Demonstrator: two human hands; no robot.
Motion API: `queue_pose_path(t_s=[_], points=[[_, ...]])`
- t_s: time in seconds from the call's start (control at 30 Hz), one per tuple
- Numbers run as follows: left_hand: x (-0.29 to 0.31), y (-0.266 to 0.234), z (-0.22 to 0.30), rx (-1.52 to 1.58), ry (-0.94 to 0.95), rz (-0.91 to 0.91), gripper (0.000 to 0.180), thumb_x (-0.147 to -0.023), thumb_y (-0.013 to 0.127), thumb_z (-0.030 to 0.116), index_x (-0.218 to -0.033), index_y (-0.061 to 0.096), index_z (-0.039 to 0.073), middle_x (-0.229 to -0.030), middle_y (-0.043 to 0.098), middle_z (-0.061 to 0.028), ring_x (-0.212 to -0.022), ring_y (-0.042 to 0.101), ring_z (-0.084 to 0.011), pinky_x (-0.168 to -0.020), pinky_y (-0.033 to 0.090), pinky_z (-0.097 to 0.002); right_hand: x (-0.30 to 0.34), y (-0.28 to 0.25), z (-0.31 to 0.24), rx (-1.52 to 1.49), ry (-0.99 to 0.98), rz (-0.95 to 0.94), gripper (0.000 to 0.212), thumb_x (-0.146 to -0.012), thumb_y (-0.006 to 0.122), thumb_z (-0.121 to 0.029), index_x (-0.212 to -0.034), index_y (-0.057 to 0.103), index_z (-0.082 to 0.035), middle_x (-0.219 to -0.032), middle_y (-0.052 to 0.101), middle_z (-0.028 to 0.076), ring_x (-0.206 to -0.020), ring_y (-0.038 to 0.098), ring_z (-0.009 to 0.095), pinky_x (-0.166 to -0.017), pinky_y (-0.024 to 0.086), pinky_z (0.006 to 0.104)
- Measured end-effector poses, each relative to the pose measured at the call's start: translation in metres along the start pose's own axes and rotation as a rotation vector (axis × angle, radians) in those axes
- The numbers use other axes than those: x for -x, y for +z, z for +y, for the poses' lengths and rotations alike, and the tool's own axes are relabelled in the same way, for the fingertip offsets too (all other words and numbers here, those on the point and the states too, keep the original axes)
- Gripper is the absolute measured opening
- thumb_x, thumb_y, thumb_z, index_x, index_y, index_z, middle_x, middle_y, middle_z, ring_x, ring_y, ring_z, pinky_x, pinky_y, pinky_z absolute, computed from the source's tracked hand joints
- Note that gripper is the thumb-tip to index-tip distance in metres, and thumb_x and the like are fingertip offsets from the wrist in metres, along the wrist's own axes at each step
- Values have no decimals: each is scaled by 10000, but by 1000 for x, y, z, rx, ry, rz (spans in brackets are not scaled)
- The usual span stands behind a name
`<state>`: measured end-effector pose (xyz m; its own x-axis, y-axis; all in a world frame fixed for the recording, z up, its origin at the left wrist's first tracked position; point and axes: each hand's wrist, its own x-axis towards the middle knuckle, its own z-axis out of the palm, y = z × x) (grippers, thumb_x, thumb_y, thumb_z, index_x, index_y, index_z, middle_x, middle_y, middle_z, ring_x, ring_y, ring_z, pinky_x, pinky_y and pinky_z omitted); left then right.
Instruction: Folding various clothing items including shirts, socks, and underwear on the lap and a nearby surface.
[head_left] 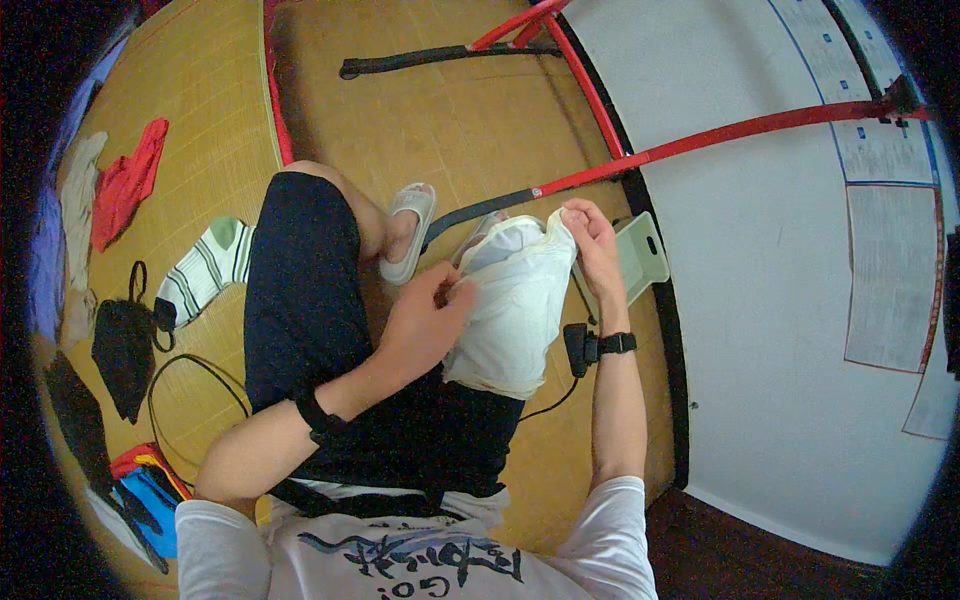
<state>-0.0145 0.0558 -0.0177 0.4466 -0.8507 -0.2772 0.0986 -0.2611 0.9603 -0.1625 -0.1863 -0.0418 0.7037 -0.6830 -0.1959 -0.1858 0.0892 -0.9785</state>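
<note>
A white cloth piece (510, 310) with a pale yellowish edge and a puckered opening at its far end lies over my right thigh. It looks like a soft pouch or a folded garment; its exact kind does not show. Thumb and fingers of my right hand (596, 247) pinch its far right corner and hold it raised. At the cloth's left edge is my left hand (430, 318), fingers bent and partly blurred. They overlap the fabric, but whether they grip it I cannot tell. Both wrists wear black bands, the right one with a small black box (578, 350).
On the mat to the left lie a striped sock (205, 275), a black pouch (124, 350), a red cloth (130, 185), and other clothes. A pale green plastic basket (645, 262) stands beyond my right hand. A red metal frame (700, 138) crosses ahead; a white wall (770, 400) rises right.
</note>
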Motion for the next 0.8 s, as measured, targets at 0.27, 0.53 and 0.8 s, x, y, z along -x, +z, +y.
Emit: queue_pose_path(t_s=[0.27, 0.53, 0.8], points=[[3, 3, -15, -54, 6, 64, 226, -898, 579, 213, -866, 557, -9, -742, 577, -107, -712, 529, -173, -680, 447, -321, -2, 7, -3, 76, -89, 107, 239, -925, 577, -121, -1137, 548, -14, -912, 614, 1, -827, 565, 64, -733, 445, 196], [-50, 27, -6, -206, 307, 204, 270, -826, 682, 244, -899, 560, 15, -844, 596, -100, -784, 564, -215, -693, 457, -340, -2, 14, -5, 222, -97, 176, 217, -910, 598, -137, -1102, 593, -35, -942, 627, 8, -838, 554, 75, -744, 439, 208], [-70, 30, 10, -145, 206, 62, 226, -791, 703, 203, -804, 559, 30, -656, 544, -42, -609, 506, -139, -555, 423, -303, -4, 21, 0, 182, -138, 244, 179, -882, 625, -91, -1044, 594, -21, -931, 639, 39, -831, 572, 89, -742, 459, 230]])
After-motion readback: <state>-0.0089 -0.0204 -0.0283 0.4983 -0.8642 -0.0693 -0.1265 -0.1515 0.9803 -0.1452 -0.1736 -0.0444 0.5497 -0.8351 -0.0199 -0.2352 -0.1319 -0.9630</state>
